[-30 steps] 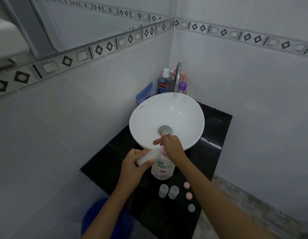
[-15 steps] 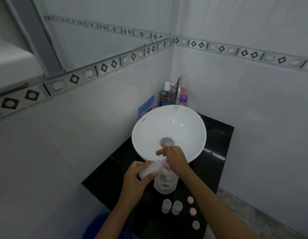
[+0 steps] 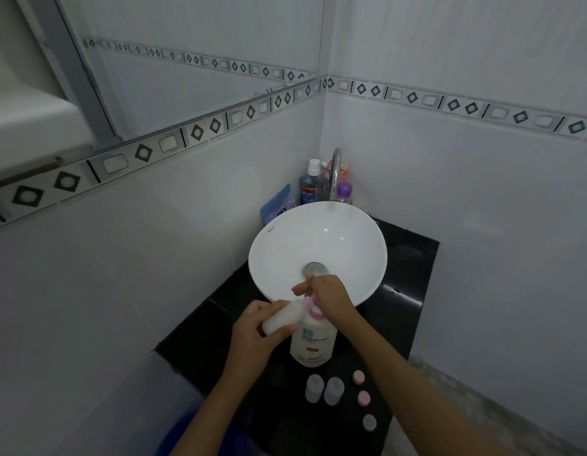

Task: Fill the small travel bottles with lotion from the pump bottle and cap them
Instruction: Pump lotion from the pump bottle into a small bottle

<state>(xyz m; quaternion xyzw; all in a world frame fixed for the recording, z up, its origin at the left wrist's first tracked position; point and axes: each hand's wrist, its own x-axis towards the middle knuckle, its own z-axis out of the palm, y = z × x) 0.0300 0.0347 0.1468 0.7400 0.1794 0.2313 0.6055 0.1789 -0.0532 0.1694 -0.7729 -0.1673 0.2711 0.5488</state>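
A white pump bottle (image 3: 313, 342) with a pink pump stands on the black counter (image 3: 407, 317) in front of the basin. My right hand (image 3: 331, 296) rests on top of its pump head, fingers spread. My left hand (image 3: 259, 327) holds a small translucent travel bottle (image 3: 284, 319) tilted on its side, its mouth up against the pump's spout. Two more small travel bottles (image 3: 324, 390) stand upright on the counter nearer me. To their right lie two pink caps (image 3: 361, 388) and one pale cap (image 3: 369, 422).
A white round basin (image 3: 318, 245) with a metal drain sits behind the pump bottle. A chrome tap (image 3: 335, 172), a blue mouthwash bottle (image 3: 310, 187), a purple-capped bottle (image 3: 344, 192) and a blue pouch (image 3: 275, 205) crowd the corner. White tiled walls close in left and right.
The camera has tilted, so everything sits lower in the frame. Both hands stay at the pump bottle, the left still holding the travel bottle to the spout.
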